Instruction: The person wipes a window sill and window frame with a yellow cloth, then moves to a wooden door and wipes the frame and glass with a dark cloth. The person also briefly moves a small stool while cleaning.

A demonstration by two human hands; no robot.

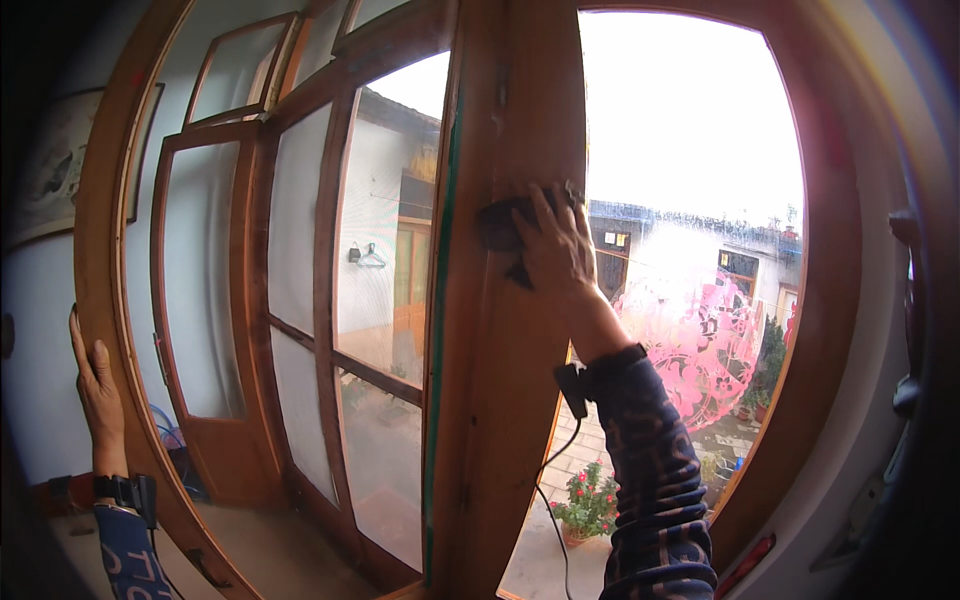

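Note:
My right hand (559, 244) lies flat with its fingers spread over a dark cloth (506, 223), pressed on a brown wooden window post (517, 360). Part of the cloth is covered by the palm. To the left, my left hand (100, 394) holds the outer edge of an open wooden window sash (101, 195); some of its fingers are hidden behind that edge. Right of the post is a glass pane (690, 150) bearing a pink paper-cut decoration (697, 352). Both wrists wear black straps with small devices, and a thin black cable (551, 499) hangs by the right arm.
Beyond the sash stands a wooden-framed screen (382, 300), with another glazed wooden leaf (206, 277) farther left. A potted plant with red flowers (589, 499) sits outside on a pale ledge. A metal handle (206, 568) is fixed low on the sash. A framed picture (56, 161) hangs at far left.

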